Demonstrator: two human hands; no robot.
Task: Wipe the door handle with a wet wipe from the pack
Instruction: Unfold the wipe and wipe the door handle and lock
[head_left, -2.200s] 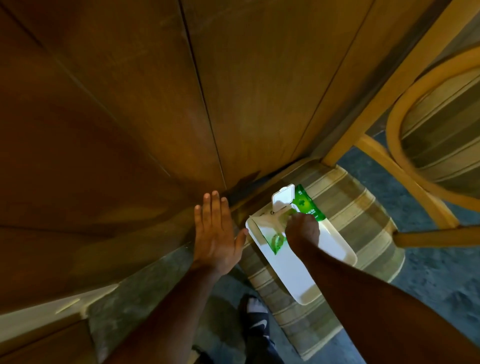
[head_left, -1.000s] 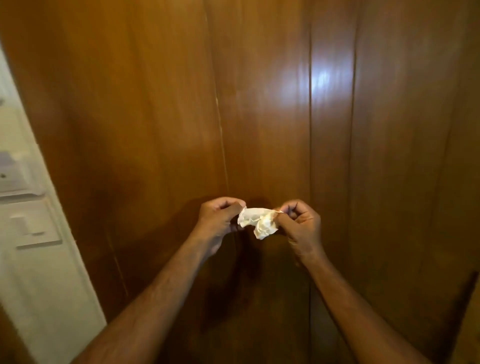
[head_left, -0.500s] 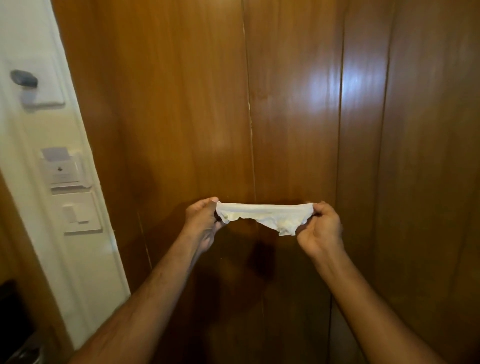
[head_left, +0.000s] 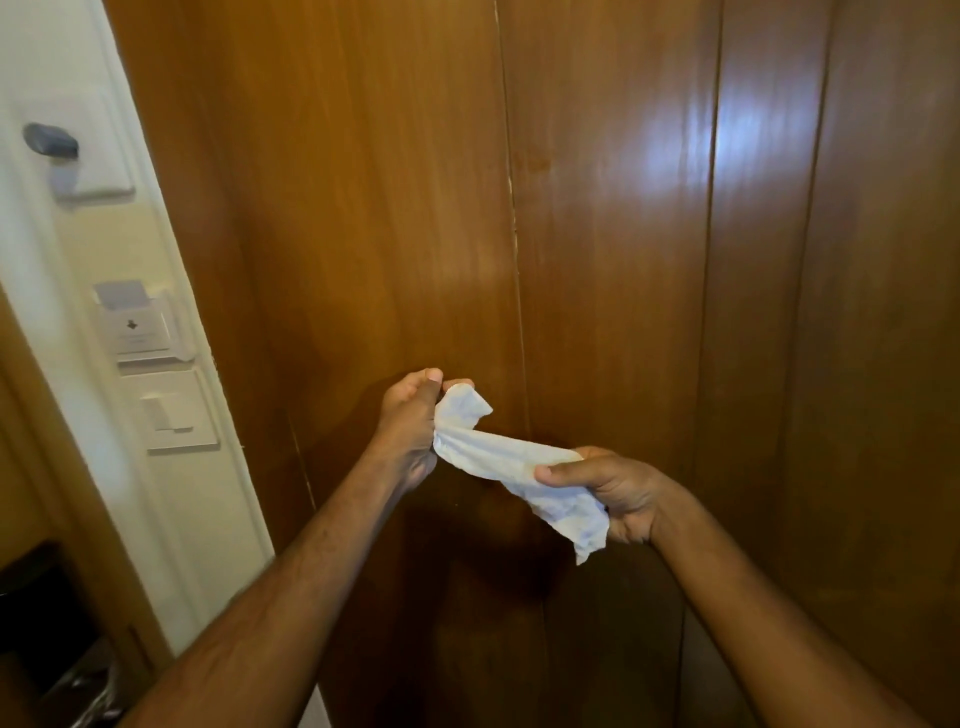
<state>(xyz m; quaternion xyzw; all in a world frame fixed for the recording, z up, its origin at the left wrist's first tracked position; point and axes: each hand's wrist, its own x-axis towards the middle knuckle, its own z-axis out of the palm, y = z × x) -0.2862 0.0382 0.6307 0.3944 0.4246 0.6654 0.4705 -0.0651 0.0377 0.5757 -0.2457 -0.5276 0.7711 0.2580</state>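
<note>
Head view centres on the white wet wipe (head_left: 511, 470), a crumpled, partly gathered strip held in the air between both hands in front of the brown wooden panelling (head_left: 613, 218). Its upper left end bunches into a loose tuft that sticks out above the left hand (head_left: 410, 421), and from there the cloth slopes down to the right, widening into a wrinkled flap whose lower corner hangs free below the right hand (head_left: 613, 491). The left hand is closed on that upper end, thumb and fingertips pinched together around the cloth, knuckles turned toward the wood. The right hand sits lower and nearer the camera, thumb laid across the top of the wipe and fingers curled beneath it, so the cloth is clamped in its fold. The two hands are apart, joined only by the span of wipe between them, and both bare forearms reach up from the bottom edge. Behind them the panelling runs in tall glossy boards with thin vertical seams, a pale sheen of reflected light on the upper right boards and a dark shadow of the hands on the wood just below the wipe. At the left a cream wall strip (head_left: 62, 249) carries a white light switch (head_left: 169, 410), above it a key-card holder (head_left: 140, 325) with a small dark arrow mark, and higher up a white plate with a dark grey knob (head_left: 50, 140). Something dark sits in the lower left corner, too blurred to identify
</note>
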